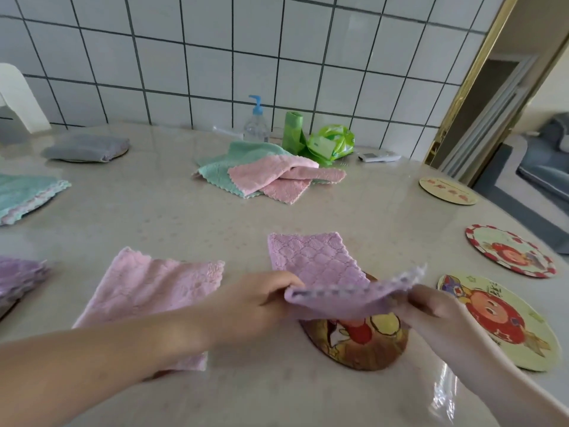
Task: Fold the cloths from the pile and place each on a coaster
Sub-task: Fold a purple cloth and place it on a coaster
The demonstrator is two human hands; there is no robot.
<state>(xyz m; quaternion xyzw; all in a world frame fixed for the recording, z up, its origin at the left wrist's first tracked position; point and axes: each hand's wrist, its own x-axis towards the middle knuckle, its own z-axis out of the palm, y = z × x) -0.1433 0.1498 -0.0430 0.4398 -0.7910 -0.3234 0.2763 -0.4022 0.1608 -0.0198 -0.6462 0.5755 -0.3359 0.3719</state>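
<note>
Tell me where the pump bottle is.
In the head view, the pump bottle stands at the table's far edge against the tiled wall, just left of the green roll and behind the cloth pile.

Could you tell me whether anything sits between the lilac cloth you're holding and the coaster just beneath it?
Nothing visible does. Both the left hand and right hand hold the lilac cloth directly over the brown coaster, whose visible surface is bare.

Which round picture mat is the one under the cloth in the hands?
The brown coaster nearest the person, below the purple cloth held by both hands. The three coasters to its right lie bare and uncovered.
</note>
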